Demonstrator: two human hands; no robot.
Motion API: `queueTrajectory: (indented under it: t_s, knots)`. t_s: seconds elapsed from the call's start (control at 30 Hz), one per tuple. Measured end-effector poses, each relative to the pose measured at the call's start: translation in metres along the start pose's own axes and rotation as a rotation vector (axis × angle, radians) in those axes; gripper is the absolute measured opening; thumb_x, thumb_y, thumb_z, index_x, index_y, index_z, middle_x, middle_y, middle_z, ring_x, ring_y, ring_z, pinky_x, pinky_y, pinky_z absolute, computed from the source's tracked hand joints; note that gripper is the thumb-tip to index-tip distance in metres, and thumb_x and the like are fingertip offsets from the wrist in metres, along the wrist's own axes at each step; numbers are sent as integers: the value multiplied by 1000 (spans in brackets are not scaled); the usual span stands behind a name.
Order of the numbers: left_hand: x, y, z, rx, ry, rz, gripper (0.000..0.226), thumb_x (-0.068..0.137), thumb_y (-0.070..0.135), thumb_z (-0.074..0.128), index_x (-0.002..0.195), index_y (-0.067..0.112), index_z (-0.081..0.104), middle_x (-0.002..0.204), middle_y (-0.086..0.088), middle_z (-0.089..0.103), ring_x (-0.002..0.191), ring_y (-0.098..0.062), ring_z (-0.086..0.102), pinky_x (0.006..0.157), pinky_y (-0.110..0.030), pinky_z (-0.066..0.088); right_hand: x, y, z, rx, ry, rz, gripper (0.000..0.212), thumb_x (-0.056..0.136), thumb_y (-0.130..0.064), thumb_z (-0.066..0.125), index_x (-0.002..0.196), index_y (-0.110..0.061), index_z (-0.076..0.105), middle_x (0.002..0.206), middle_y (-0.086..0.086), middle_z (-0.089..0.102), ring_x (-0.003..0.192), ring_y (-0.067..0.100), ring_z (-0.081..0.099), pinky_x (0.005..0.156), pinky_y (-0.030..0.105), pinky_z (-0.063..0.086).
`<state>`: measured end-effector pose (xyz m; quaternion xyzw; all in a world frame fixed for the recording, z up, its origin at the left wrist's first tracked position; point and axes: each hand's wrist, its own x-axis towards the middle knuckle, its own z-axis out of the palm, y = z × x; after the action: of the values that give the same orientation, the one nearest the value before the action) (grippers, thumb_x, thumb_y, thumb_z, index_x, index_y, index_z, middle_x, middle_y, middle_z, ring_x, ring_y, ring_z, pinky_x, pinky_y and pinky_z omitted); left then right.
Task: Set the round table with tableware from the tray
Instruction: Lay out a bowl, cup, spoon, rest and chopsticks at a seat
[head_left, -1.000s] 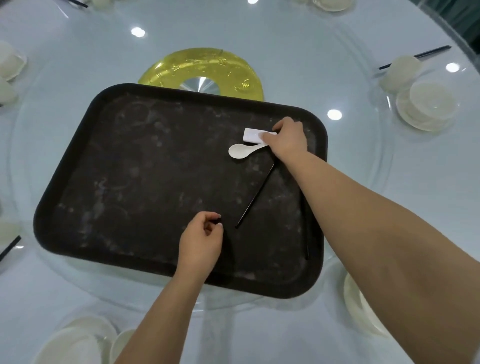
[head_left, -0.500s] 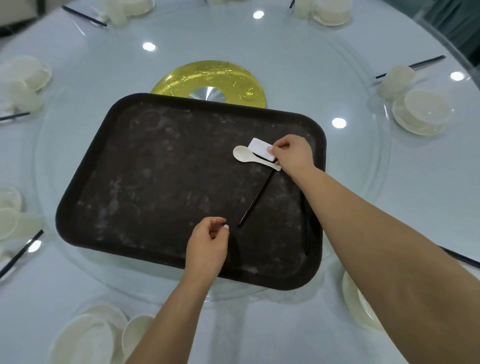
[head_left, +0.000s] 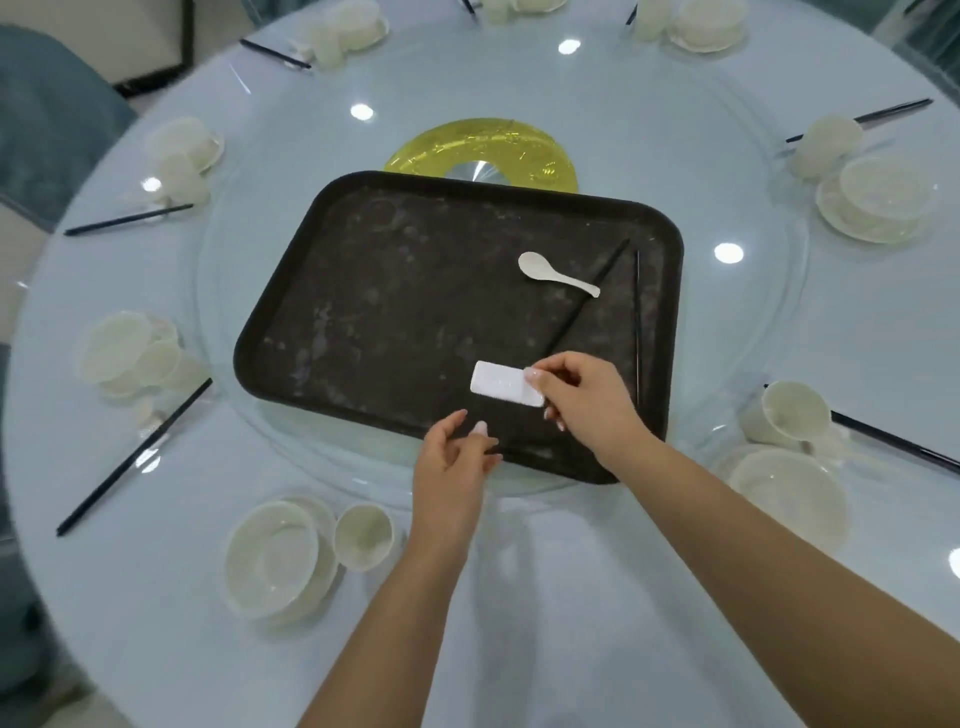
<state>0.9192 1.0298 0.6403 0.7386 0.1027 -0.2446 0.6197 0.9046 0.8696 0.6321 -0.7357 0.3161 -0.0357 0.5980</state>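
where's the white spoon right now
In the head view the spoon lies on the tray, far right part, its handle end beside the black chopsticks.

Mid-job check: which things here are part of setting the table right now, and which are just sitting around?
In play:
- white rest, pinched by right hand
- left hand, open, at tray edge
- spoon on tray
- chopsticks on tray

Lying about:
- bowls and cup already set
- yellow hub
- chair
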Motion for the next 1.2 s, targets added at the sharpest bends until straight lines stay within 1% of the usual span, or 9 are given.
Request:
queueTrajectory:
  t_s: [0.17,0.33,0.5,0.6,0.7,0.83,0.93,1.07,1.2]
  knots:
    - [-38,-21,-37,150,96,-23,15,97,25,55,110,26,61,85,3,71,77,-13,69,58,-13,51,-68,21,30,-118,-141,7,19,92,-28,65,75,-36,63,64,-14,64,59,-1,60,48,7,43]
    - [-70,-56,-63,122,135,-136,8,97,17,53,97,18,62,82,-2,72,72,-16,69,56,-14,50,-120,52,62,-93,-123,115,18,95,-25,60,79,-33,63,71,-9,64,58,5,63,47,12,45]
    - [-79,-91,-92,61,126,-251,11,97,16,54,97,15,65,88,-3,73,74,-18,72,67,-22,55,-148,73,90,-27,-118,243,9,96,-19,58,91,-23,64,86,-1,66,66,14,67,52,16,51]
    - [-73,-104,-113,18,138,-313,11,96,13,55,93,13,65,88,-7,73,73,-21,71,70,-28,58,-156,79,109,20,-157,330,13,92,-6,57,101,-13,65,88,8,67,66,16,67,60,23,57]
    - [-67,-113,-133,98,144,-314,9,94,14,57,89,12,64,84,-6,72,68,-20,70,71,-32,60,-159,79,130,35,-169,375,22,89,4,54,104,-5,66,77,11,67,64,18,65,68,30,59]
    - [-58,-120,-160,170,117,-303,12,91,15,61,81,12,66,71,-2,71,70,-22,70,77,-40,60,-164,82,158,18,-139,382,24,85,8,54,101,-5,68,68,11,66,63,22,64,72,41,61]
    - [-52,-125,-177,266,82,-252,10,88,20,67,80,15,69,72,-3,71,69,-19,67,80,-42,58,-165,87,173,4,-90,402,22,86,7,55,96,-8,68,70,14,67,63,28,66,72,49,60]
    - [-43,-129,-188,260,70,-244,7,87,18,69,84,13,72,74,-5,71,70,-18,64,83,-41,57,-167,90,187,-22,-36,417,19,87,3,55,86,-13,66,69,10,66,58,26,64,69,46,61]
    - [-37,-131,-188,122,99,-324,9,86,15,71,91,7,70,76,-7,69,69,-20,61,82,-39,55,-166,89,193,-20,-2,432,16,89,0,56,86,-13,65,69,9,65,55,23,63,66,41,61]
